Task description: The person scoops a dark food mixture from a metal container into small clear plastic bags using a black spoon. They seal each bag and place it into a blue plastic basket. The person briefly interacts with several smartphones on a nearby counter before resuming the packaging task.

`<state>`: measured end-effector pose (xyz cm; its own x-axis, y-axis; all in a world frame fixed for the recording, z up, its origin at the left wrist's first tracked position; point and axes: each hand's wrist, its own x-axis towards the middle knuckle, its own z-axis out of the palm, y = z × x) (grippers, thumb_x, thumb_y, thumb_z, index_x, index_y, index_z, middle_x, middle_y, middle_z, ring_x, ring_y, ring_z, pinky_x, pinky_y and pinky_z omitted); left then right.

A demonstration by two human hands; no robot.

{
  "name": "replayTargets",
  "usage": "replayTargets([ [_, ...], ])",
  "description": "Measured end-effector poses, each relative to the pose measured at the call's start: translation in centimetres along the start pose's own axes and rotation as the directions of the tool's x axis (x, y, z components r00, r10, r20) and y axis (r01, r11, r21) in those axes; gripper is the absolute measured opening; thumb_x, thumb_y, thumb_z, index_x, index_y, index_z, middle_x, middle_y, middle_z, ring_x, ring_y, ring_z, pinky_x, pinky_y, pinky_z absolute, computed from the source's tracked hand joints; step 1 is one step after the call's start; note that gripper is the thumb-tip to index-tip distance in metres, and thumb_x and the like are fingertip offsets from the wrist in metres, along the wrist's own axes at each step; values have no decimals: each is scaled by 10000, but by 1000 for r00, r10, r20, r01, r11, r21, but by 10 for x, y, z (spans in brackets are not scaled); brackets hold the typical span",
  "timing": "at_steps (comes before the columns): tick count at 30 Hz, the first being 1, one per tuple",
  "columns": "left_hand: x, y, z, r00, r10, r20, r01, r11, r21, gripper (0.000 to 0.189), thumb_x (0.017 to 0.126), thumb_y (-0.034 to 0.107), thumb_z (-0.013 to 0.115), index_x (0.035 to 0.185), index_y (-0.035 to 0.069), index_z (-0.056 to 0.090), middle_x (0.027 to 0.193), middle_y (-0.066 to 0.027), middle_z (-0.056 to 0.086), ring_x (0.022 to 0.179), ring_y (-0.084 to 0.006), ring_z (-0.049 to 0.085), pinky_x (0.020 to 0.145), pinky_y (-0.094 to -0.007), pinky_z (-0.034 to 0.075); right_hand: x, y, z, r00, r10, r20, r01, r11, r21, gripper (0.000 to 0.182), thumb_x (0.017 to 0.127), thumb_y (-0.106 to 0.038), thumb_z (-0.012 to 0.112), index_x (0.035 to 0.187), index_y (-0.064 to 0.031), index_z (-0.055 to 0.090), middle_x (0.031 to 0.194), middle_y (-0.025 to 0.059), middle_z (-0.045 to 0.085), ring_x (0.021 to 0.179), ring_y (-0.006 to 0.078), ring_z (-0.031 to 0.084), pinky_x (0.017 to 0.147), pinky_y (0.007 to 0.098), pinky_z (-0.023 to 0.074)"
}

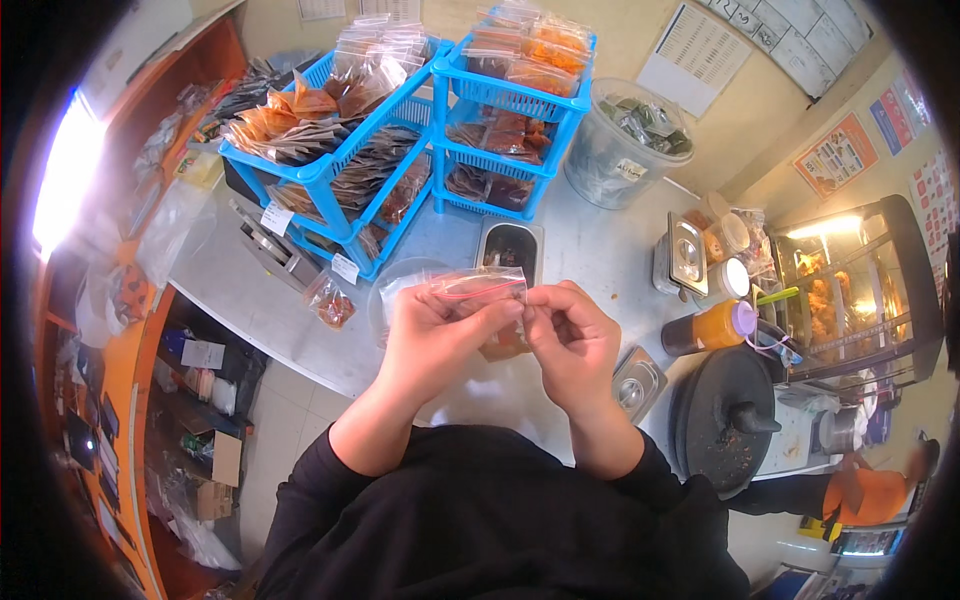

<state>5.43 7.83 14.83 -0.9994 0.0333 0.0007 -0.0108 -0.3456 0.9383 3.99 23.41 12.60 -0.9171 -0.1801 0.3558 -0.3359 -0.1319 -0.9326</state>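
Between both hands is a small clear zip-lock plastic bag (480, 285) with a red seal line. My left hand (446, 330) pinches the bag's top edge between thumb and fingers. At the bag's right end, my right hand (566, 337) grips its corner with thumb and forefinger. Reddish-brown contents show low in the bag, partly hidden behind my left hand. Just beyond it stands a steel food pan (513, 238) with dark contents. Behind my left hand is a round clear container (409, 271), partly hidden. A small filled bag (330, 301) lies on the steel table to the left.
Blue plastic racks (337, 176) full of filled bags stand at the back, beside a clear bucket (619, 161). To the right are a squeeze bottle (701, 328), a steel lid (639, 382) and a stone mortar (727, 427). A person in orange (866, 491) is at far right.
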Motion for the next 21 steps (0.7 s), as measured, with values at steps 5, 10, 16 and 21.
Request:
replayTargets([
  [5, 0, 2, -4, 998, -56, 29, 54, 996, 69, 176, 836, 58, 709, 997, -14, 695, 871, -38, 694, 741, -55, 613, 648, -214, 515, 2, 0, -1, 1000, 1, 2, -1, 998, 67, 144, 828, 76, 615, 955, 14, 643, 848, 32, 582, 758, 68, 555, 649, 199, 431],
  [10, -2, 4, 4, 998, 0, 65, -7, 994, 110, 180, 839, 48, 698, 1008, -12, 685, 862, -36, 691, 735, -58, 614, 653, -218, 523, 2, 1, -1, 995, 99, -25, -93, 979, 179, 119, 856, 47, 621, 972, 18, 630, 889, 42, 617, 784, 75, 588, 691, 205, 465],
  [16, -1, 2, 2, 996, -77, 38, 75, 996, 47, 163, 844, 31, 671, 999, -21, 677, 849, -34, 686, 730, -65, 621, 655, -220, 532, -2, -3, -2, 993, 116, -8, -114, 983, 142, 121, 867, 44, 615, 986, 27, 626, 902, 47, 640, 787, 79, 597, 721, 217, 480],
  [21, -2, 6, 6, 992, -116, 47, 115, 993, 24, 147, 843, 35, 665, 977, -23, 686, 835, -25, 678, 709, -52, 602, 621, -211, 506, -3, -3, -4, 994, 110, -10, -107, 980, 169, 135, 861, 50, 618, 993, 29, 634, 890, 50, 642, 802, 86, 604, 735, 226, 484],
])
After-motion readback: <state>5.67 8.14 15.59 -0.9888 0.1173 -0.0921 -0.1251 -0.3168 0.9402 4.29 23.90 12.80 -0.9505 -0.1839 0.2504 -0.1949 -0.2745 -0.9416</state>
